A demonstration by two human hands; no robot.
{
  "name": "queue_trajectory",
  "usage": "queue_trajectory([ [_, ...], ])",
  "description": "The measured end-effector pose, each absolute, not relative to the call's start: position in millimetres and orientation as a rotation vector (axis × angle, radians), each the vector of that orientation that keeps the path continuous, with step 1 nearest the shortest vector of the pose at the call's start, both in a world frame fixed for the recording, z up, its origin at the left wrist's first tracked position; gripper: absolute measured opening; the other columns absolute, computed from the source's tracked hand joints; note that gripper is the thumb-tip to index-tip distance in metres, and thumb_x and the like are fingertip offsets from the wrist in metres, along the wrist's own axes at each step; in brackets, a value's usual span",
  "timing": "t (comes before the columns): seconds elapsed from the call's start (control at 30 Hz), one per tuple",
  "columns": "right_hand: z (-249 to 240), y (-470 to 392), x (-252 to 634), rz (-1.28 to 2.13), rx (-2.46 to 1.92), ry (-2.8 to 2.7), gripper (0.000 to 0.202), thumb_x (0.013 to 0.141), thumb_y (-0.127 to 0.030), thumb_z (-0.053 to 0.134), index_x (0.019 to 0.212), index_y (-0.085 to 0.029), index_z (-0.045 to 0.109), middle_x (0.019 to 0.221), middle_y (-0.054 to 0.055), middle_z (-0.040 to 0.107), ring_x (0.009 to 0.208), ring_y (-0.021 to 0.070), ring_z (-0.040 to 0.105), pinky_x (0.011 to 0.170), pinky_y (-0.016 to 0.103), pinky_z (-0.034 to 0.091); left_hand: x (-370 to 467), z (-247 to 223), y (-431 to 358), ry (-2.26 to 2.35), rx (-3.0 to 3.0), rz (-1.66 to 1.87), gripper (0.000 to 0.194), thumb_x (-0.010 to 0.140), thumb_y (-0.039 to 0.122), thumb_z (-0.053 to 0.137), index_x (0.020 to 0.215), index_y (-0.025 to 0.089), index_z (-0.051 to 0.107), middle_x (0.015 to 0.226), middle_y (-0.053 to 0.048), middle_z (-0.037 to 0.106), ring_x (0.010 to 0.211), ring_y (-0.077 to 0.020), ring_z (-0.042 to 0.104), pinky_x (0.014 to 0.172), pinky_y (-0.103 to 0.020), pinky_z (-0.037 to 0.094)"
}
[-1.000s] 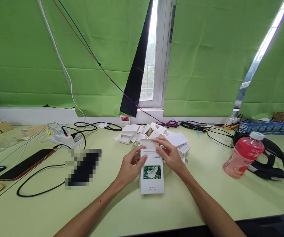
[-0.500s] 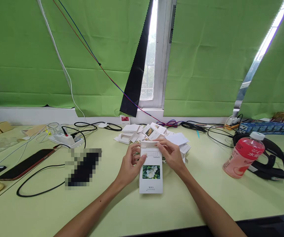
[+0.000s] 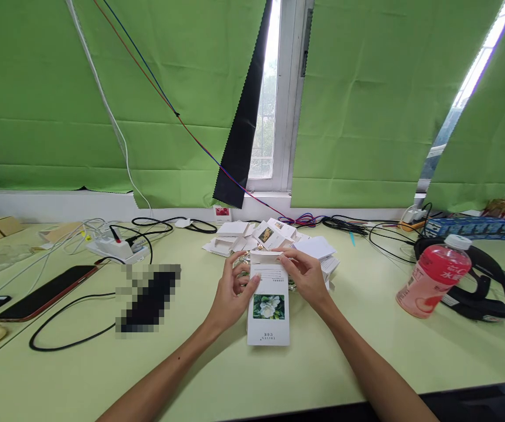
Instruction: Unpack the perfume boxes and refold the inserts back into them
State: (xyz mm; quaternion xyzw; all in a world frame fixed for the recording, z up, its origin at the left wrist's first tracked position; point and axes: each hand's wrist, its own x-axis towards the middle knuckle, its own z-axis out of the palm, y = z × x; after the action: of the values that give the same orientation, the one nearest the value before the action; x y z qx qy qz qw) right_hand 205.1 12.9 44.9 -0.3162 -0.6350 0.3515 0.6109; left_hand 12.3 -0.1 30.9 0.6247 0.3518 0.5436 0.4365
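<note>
A white card box [image 3: 268,331] with a white-flower picture lies between my hands, its printing upside down to me and a flap raised at its far end. My left hand [image 3: 236,288] holds its left side, thumb on the printed face and fingers curled behind. At the far right corner, my right hand [image 3: 307,274] pinches the flap between thumb and fingers. Behind them is a pile of white boxes and cards [image 3: 230,237], one showing a yellow-flower picture. Something shiny and clear shows partly behind the held box, too hidden to make out.
A pink bottle [image 3: 432,280] stands at the right by a black headset [image 3: 494,293]. On the left are a phone [image 3: 48,292], a white power strip [image 3: 120,249] and looping cables. More cables run along the back of the table [image 3: 182,387].
Both hands keep their hold, with only a slight shift of the fingers. The box's near end has moved very slightly toward me.
</note>
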Motion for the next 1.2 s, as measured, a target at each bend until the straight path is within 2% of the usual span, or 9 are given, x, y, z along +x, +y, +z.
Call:
queue_trajectory([
  [0.13, 46.3, 11.5, 206.0, 0.760, -0.716, -1.506, 0.023, 0.092, -0.038, 0.060, 0.086, -0.021, 0.073, 0.115, 0.010, 0.071, 0.099, 0.0232, 0.066, 0.070, 0.030, 0.053, 10.4, 30.3, 0.4, 0.860, 1.584, 1.309, 0.065, 0.088, 0.042, 0.064, 0.143, 0.031, 0.030, 0.101, -0.002, 0.060, 0.073, -0.0133, 0.066, 0.061, -0.024, 0.054],
  [0.3, 47.9, 10.6, 206.0, 0.717, -0.733, -1.538, 0.024, 0.092, -0.036, 0.060, 0.083, -0.021, 0.076, 0.113, 0.010, 0.072, 0.099, 0.0236, 0.066, 0.068, 0.030, 0.053, 8.0, 28.8, 2.0, 0.879, 1.614, 1.275, 0.062, 0.090, 0.042, 0.061, 0.145, 0.030, 0.034, 0.104, -0.003, 0.057, 0.077, -0.0145, 0.066, 0.065, -0.026, 0.056],
  [0.57, 49.2, 10.0, 207.3, 0.612, -0.747, -1.601, 0.025, 0.093, -0.033, 0.059, 0.079, -0.021, 0.076, 0.111, 0.010, 0.073, 0.102, 0.0243, 0.067, 0.084, 0.036, 0.053, 10.4, 32.5, 0.8, 0.832, 1.585, 1.272, 0.057, 0.088, 0.040, 0.063, 0.139, 0.030, 0.039, 0.102, -0.003, 0.058, 0.078, -0.0157, 0.068, 0.066, -0.028, 0.058],
  [0.73, 50.0, 8.6, 206.3, 0.541, -0.737, -1.619, 0.024, 0.093, -0.031, 0.059, 0.080, -0.021, 0.076, 0.112, 0.010, 0.072, 0.100, 0.0233, 0.068, 0.089, 0.037, 0.052, 10.7, 33.4, 0.0, 0.813, 1.576, 1.275, 0.054, 0.089, 0.040, 0.063, 0.135, 0.031, 0.039, 0.105, -0.003, 0.059, 0.081, -0.0173, 0.070, 0.066, -0.029, 0.059],
  [1.03, 49.7, 7.7, 207.2, 0.505, -0.710, -1.629, 0.022, 0.094, -0.033, 0.059, 0.097, -0.025, 0.079, 0.123, 0.009, 0.069, 0.112, 0.0252, 0.064, 0.095, 0.041, 0.052, 11.5, 33.5, 1.6, 0.813, 1.532, 1.293, 0.050, 0.089, 0.041, 0.063, 0.131, 0.030, 0.040, 0.102, -0.002, 0.059, 0.076, -0.0150, 0.068, 0.066, -0.030, 0.059],
  [1.2, 46.0, 11.7, 206.7, 0.538, -0.672, -1.601, 0.027, 0.094, -0.036, 0.057, 0.114, -0.026, 0.073, 0.125, 0.008, 0.068, 0.117, 0.0253, 0.061, 0.096, 0.041, 0.052, 11.2, 33.4, 3.4, 0.791, 1.511, 1.310, 0.049, 0.088, 0.040, 0.064, 0.130, 0.030, 0.041, 0.102, -0.002, 0.059, 0.079, -0.0165, 0.069, 0.068, -0.030, 0.059],
])
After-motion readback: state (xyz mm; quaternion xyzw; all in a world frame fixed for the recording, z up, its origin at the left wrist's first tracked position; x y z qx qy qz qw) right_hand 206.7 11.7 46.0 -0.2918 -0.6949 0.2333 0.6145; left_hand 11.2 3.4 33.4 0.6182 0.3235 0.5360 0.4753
